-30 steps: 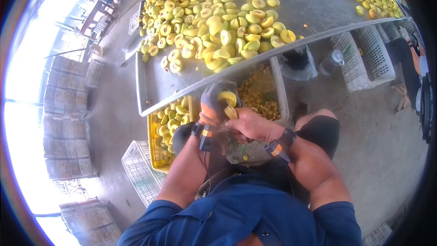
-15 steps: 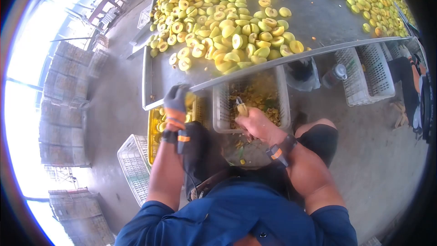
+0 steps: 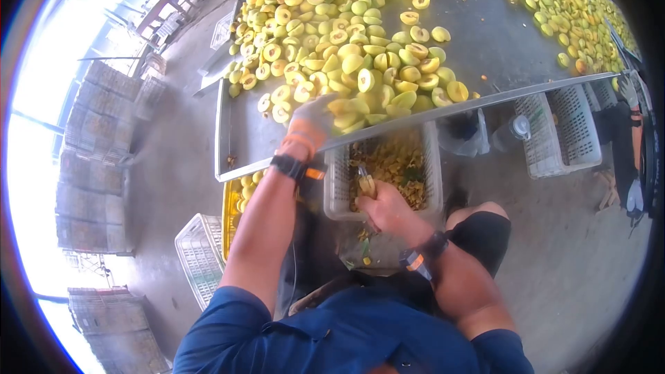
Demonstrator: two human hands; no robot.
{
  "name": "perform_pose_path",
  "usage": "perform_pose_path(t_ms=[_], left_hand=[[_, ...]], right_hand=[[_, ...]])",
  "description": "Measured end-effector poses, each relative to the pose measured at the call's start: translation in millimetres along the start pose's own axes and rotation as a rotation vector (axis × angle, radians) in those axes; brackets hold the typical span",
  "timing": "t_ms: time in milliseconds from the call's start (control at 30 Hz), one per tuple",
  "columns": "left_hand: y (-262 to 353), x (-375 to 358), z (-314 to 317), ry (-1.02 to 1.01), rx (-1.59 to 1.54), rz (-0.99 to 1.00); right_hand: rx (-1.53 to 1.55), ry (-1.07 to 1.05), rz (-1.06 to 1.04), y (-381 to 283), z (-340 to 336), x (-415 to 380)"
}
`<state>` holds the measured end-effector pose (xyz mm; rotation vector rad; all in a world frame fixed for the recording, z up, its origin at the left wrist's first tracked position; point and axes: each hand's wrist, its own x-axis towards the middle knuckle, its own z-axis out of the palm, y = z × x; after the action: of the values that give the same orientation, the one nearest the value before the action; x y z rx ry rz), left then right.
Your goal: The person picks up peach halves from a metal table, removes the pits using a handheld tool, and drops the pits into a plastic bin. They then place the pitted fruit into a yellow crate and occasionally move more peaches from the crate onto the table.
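Note:
My left hand (image 3: 312,123), in a grey and orange glove, reaches over the metal table's near rim to the halved yellow-green stone fruit (image 3: 365,80). Its fingers are blurred against the nearest halves, and I cannot tell whether they grip one. Bare and closed, my right hand (image 3: 389,209) is wrapped round a short tool (image 3: 366,181) with a pale wooden handle and a metal end pointing up and away from me. That hand is over the near side of a white crate (image 3: 335,190) partly filled with yellow-brown fruit scraps (image 3: 398,166).
The metal table (image 3: 478,48) has a raised rim and bears another fruit heap at right. A yellow crate (image 3: 230,211) of fruit and a white basket (image 3: 194,253) stand left. At right are a jug (image 3: 516,128), white crates (image 3: 561,131) and another person's gloved hand (image 3: 629,93).
My left hand has moved from above the yellow crate, up and right, to the fruit on the table. My right hand still holds the tool over the scrap crate.

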<state>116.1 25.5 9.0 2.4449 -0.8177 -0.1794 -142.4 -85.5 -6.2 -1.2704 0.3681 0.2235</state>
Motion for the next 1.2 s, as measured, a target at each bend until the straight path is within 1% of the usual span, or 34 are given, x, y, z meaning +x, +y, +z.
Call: perform_pose_path(t_ms=[67, 133, 200, 233, 333, 367, 467, 567, 600, 767, 867, 900, 1000, 1067, 1133, 1200], left_hand=[[5, 25, 12, -0.074, 0.248, 0.167], [2, 41, 15, -0.152, 0.225, 0.097], [4, 44, 4, -0.232, 0.216, 0.007], [4, 44, 1, -0.228, 0.22, -0.035], [-11, 36, 9, -0.113, 0.106, -0.198], [1, 24, 2, -0.085, 0.188, -0.163], [-31, 1, 6, 0.152, -0.605, -0.337], [11, -39, -18, 0.116, -0.78, -0.262], [17, -51, -18, 0.091, -0.83, -0.239], [51, -98, 8, 0.162, -0.929, -0.173], [60, -113, 27, 0.221, -0.88, -0.2], [62, -117, 31, 0.27, -0.746, -0.161], [66, -127, 49, 0.335, -0.72, -0.166], [80, -131, 45, 0.356, -0.601, -0.14], [73, -130, 55, 0.421, -0.417, -0.034], [83, -133, 51, 0.377, -0.546, -0.123]], right_hand=[[-0.009, 0.019, -0.012, 2, 0, 2], [-0.045, 0.032, -0.007, 4, -2, 5], [-0.104, 0.053, -0.065, 8, -2, 8], [-0.133, 0.058, -0.096, 9, 0, 10], [-0.081, 0.048, -0.106, -8, 4, 4], [-0.1, 0.047, -0.126, -11, 4, 4], [-0.146, 0.072, -0.187, -11, 4, 6], [-0.228, 0.15, -0.267, -12, 6, 11], [-0.229, 0.165, -0.281, -11, 6, 14], [-0.282, 0.253, -0.367, -9, 4, 17], [-0.355, 0.29, -0.375, -4, 2, 12], [-0.381, 0.304, -0.375, -5, 1, 10], [-0.526, 0.321, -0.318, -4, -1, 3], [-0.522, 0.325, -0.26, -4, 0, 4], [-0.392, 0.206, -0.414, 22, -2, 24], [-0.324, 0.152, -0.434, 16, 0, 19]])
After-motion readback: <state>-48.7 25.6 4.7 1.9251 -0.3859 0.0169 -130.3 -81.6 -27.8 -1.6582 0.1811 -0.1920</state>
